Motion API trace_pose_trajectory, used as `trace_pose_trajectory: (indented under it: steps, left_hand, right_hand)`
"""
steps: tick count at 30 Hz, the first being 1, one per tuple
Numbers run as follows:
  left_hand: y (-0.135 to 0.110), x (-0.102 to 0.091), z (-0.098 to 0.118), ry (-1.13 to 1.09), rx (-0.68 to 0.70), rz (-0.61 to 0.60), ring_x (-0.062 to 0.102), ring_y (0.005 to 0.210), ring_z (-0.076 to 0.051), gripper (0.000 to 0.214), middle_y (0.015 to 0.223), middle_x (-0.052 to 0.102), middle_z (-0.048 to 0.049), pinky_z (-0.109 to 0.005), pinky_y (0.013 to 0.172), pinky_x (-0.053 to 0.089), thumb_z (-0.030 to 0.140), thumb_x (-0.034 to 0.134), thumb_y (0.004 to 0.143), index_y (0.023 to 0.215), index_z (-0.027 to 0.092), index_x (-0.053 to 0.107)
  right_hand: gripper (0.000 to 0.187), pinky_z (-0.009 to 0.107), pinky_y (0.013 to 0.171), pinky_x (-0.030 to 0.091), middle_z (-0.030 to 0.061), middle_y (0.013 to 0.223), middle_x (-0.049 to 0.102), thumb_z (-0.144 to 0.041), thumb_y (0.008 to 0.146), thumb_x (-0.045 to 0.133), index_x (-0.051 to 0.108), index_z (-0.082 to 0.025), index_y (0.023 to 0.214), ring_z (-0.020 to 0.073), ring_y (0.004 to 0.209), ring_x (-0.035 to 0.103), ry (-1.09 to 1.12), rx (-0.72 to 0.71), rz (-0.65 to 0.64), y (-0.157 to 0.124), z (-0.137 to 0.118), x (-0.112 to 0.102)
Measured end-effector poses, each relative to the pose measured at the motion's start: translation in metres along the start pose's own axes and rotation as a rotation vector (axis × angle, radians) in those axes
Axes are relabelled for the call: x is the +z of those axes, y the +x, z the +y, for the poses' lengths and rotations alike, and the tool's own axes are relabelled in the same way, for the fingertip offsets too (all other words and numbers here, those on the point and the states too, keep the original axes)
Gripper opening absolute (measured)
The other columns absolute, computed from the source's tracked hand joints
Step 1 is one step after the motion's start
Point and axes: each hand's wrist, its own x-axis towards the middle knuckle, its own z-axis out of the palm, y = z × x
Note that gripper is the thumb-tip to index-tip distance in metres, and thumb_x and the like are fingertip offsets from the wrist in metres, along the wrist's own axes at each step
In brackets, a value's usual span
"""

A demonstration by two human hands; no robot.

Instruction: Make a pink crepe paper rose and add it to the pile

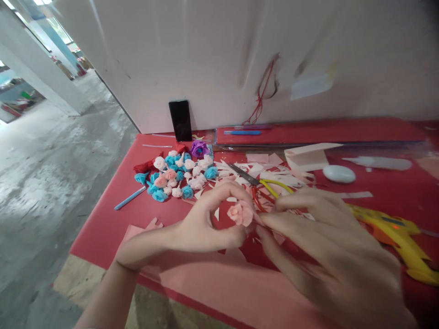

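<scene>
A small pink paper rose sits between both my hands above the red table. My left hand pinches the rose with thumb and forefinger curled round it. My right hand comes in from the right, its fingertips pressed together on the rose's right edge. Both hands hover over pink paper scraps near the table's front edge.
A heap of finished blue, white, pink and purple paper roses lies at the left. Yellow-handled scissors rest on paper strips. A yellow glue gun lies at the right. A black phone leans against the wall. A blue stick lies nearby.
</scene>
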Motion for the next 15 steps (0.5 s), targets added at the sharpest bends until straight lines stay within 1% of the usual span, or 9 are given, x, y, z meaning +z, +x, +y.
trace_pose_trajectory:
  steps: [3, 6, 11, 15]
  left_hand:
    - [0.0008, 0.0, 0.0016, 0.004, 0.019, -0.036, 0.045, 0.073, -0.011, 0.027, 0.077, 0.048, 0.0022, -0.025, 0.07, 0.039, -0.004, 0.051, 0.062, 0.077, 0.018, 0.049]
    - [0.0013, 0.0, 0.0005, 0.004, 0.064, -0.065, 0.045, 0.071, -0.011, 0.026, 0.073, 0.048, 0.0026, -0.026, 0.07, 0.038, -0.003, 0.05, 0.062, 0.076, 0.019, 0.048]
    - [0.0008, 0.0, -0.0015, 0.012, 0.092, -0.076, 0.046, 0.072, -0.012, 0.022, 0.073, 0.048, 0.0018, -0.028, 0.071, 0.04, -0.001, 0.051, 0.066, 0.075, 0.019, 0.047]
    - [0.0012, -0.0004, -0.0017, 0.029, 0.124, -0.071, 0.046, 0.072, -0.012, 0.023, 0.074, 0.048, 0.002, -0.028, 0.071, 0.04, -0.002, 0.049, 0.067, 0.074, 0.02, 0.045]
  right_hand:
    - [0.027, 0.035, 0.069, 0.042, 0.0016, 0.062, 0.059, -0.013, 0.091, 0.043, 0.055, -0.023, 0.069, 0.0177, 0.065, 0.053, -0.017, -0.055, -0.024, 0.0, 0.0009, -0.001]
    - [0.028, 0.035, 0.075, 0.04, 0.0018, 0.062, 0.061, -0.01, 0.091, 0.041, 0.057, -0.023, 0.073, 0.0185, 0.068, 0.052, -0.03, -0.076, -0.066, 0.0016, -0.0001, -0.0036]
    - [0.031, 0.037, 0.083, 0.038, 0.0031, 0.061, 0.063, -0.008, 0.091, 0.038, 0.061, -0.02, 0.074, 0.0202, 0.074, 0.05, -0.064, -0.133, -0.129, 0.0015, -0.002, -0.0047]
    - [0.03, 0.04, 0.083, 0.038, 0.0045, 0.061, 0.064, -0.009, 0.093, 0.039, 0.066, -0.014, 0.083, 0.0219, 0.077, 0.049, -0.118, -0.195, -0.091, -0.0044, -0.0018, -0.0033]
